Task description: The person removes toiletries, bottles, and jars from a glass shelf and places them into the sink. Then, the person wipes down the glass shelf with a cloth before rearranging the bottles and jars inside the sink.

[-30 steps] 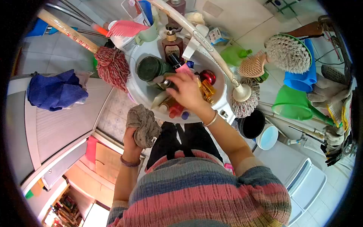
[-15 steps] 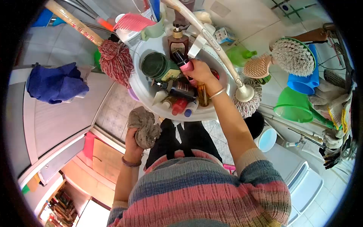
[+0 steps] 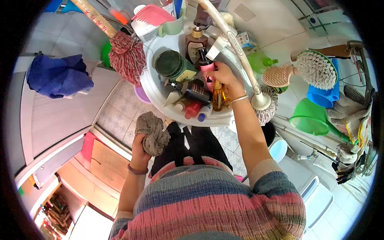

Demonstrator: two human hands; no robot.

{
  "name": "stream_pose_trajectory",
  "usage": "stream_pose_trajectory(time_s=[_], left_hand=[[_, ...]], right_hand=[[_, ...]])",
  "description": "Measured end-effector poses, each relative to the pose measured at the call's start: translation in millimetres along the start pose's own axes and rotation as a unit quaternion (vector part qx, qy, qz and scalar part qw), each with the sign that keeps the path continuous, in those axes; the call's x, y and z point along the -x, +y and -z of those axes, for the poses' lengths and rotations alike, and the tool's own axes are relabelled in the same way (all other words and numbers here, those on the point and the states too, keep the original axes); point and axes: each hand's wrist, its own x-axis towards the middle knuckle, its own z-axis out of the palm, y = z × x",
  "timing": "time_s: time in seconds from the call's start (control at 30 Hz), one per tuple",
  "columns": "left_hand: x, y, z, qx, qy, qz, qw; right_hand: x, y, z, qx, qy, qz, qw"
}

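Note:
My left hand [image 3: 141, 152] is closed around a bunched grey-brown cloth [image 3: 153, 134], held clear of the basin's near left side. My right hand [image 3: 227, 76] is over the white washbasin [image 3: 160, 105], fingers apart, fingertips at the right side of a pink bottle with a black top [image 3: 208, 74]. The bottle stands nearly upright among others. Around it are a dark green jar [image 3: 171, 66], a brown pump bottle [image 3: 196, 42], a black pump bottle lying on its side [image 3: 196, 91], an amber bottle [image 3: 217, 98] and a red-capped container [image 3: 193, 109].
A long pale handle [image 3: 236, 44] crosses the basin's right side. A red-and-white mop [image 3: 126, 56] leans at the left, near a blue cloth [image 3: 60, 76]. Brushes, a green scoop [image 3: 310, 118] and gloves [image 3: 348, 108] hang at the right. A pink comb [image 3: 154, 17] lies behind the basin.
The pink bottle has gone from tilted in my right hand's grip to nearly upright. My right fingers have loosened toward its right side. The left hand still holds the cloth; the view has shifted slightly.

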Motion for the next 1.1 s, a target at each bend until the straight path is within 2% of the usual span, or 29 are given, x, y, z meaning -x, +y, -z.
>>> stream_pose_trajectory(time_s=[0.03, 0.07, 0.17, 0.3, 0.43, 0.57, 0.6, 0.7, 0.73, 0.87, 0.97, 1.0, 1.1], left_hand=[[0, 0, 0, -0.005, 0.008, 0.001, 1.0], [1, 0, -1, -0.009, 0.017, 0.001, 1.0], [2, 1, -3, -0.009, 0.034, -0.007, 0.999], [2, 0, 5, -0.014, 0.048, 0.004, 0.999], [2, -1, 0, 0.001, 0.026, 0.002, 1.0], [-1, 0, -6, 0.01, 0.006, 0.005, 1.0], [-1, 0, -7, 0.011, 0.0, 0.003, 1.0], [-5, 3, -3, 0.001, 0.031, 0.01, 0.999], [-6, 5, -1, -0.004, 0.037, 0.011, 0.999], [-6, 11, -1, -0.005, 0.038, 0.024, 0.999], [-8, 14, -13, -0.006, 0.023, 0.007, 1.0], [-9, 14, -15, -0.009, 0.02, -0.006, 1.0], [-11, 16, -11, 0.0, 0.013, 0.003, 1.0]], right_hand=[[2, -6, 1, -0.013, -0.008, -0.004, 1.0], [4, -17, -1, 0.137, 0.027, 0.003, 0.99], [16, -26, -26, 0.223, 0.175, 0.059, 0.957], [26, -42, -24, 0.167, 0.061, 0.007, 0.984], [32, -42, -19, 0.174, 0.001, 0.058, 0.983], [64, -45, -26, 0.233, 0.108, 0.2, 0.946], [71, -51, -24, 0.245, 0.095, 0.167, 0.95], [79, -46, -13, 0.237, 0.087, 0.167, 0.953], [81, -49, -6, 0.173, 0.086, 0.167, 0.967], [75, -42, 16, 0.06, 0.021, 0.061, 0.996], [43, -25, 19, 0.037, -0.017, 0.015, 0.999], [35, -24, 16, 0.058, 0.026, 0.044, 0.997], [-8, 20, -7, -0.16, 0.05, 0.024, 0.986]])
